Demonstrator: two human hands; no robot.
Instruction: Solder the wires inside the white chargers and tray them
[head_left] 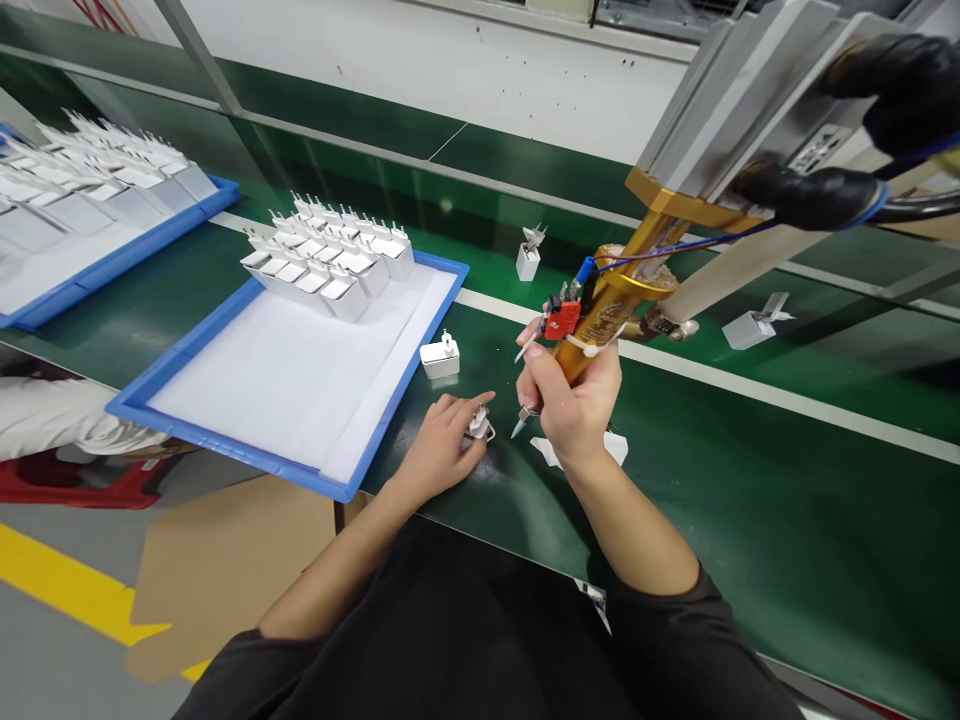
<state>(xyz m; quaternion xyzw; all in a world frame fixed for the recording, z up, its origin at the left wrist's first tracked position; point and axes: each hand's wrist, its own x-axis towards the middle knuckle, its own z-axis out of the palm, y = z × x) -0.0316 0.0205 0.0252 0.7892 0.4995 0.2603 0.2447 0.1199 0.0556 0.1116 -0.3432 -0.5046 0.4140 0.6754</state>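
My left hand (pixel 442 447) rests on the green workbench, its fingers around a small white plug part (pixel 478 424) with metal pins. A glue dispenser (pixel 600 325) with a gold barrel, red switch and pale tapered nozzle is in the grip of my right hand (pixel 574 395). The nozzle tip points down, a little to the right of the plug part and apart from it. Just beyond my left hand stands a white charger housing (pixel 440 358) with a plug piece on top. Under my right wrist lies a white piece of paper or cloth (pixel 616 447), partly hidden.
A blue tray (pixel 349 490) with white foam holds rows of white chargers (pixel 337 260). Another filled blue tray (pixel 225 190) stands at far left. Two more chargers, one upright (pixel 528 258) and one tilted (pixel 750 328), sit further back. A person's white sleeve (pixel 67 415) shows at left.
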